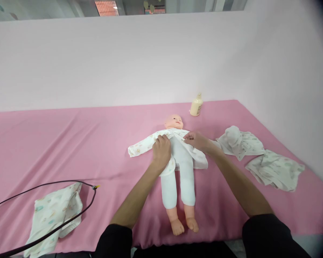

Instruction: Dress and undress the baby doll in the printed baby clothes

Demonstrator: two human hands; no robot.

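Note:
A baby doll (174, 122) lies on its back on the pink sheet, feet toward me. It wears white trousers (187, 175) and a white patterned baby shirt (142, 146) whose front hangs apart over the belly. My left hand (162, 148) is closed on the shirt's front edge at the left side of the chest. On the other side, my right hand (196, 140) pinches the opposite front edge between thumb and fingers. One sleeve stretches out to the left; my right hand and forearm partly cover the other side.
A cream pump bottle (196, 105) stands beyond the doll near the wall. Crumpled baby clothes (249, 143) and a folded patterned cloth (276, 170) lie at right. Another patterned cloth (50, 215) lies at left, crossed by a black cable (70, 220). The pink sheet (104, 143) covers the table.

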